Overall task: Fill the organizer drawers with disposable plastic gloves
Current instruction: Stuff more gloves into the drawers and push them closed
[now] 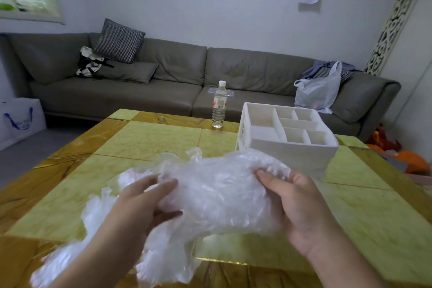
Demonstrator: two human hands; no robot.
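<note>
1. Yellow marbled desk [145,138] carries everything, with a grey sofa [163,72] behind it.
2. White organizer [286,134] stands far right on the desk, compartments open upward and apparently bare.
3. Crumpled disposable plastic gloves [217,192] form a clump held above the desk, long axis left to right, the organizer beyond it.
4. Right hand [301,210], nearer the organizer, curls its fingers [266,176] around the clump's right end.
5. Left hand [142,206] pinches the left part, thumb underneath.
</note>
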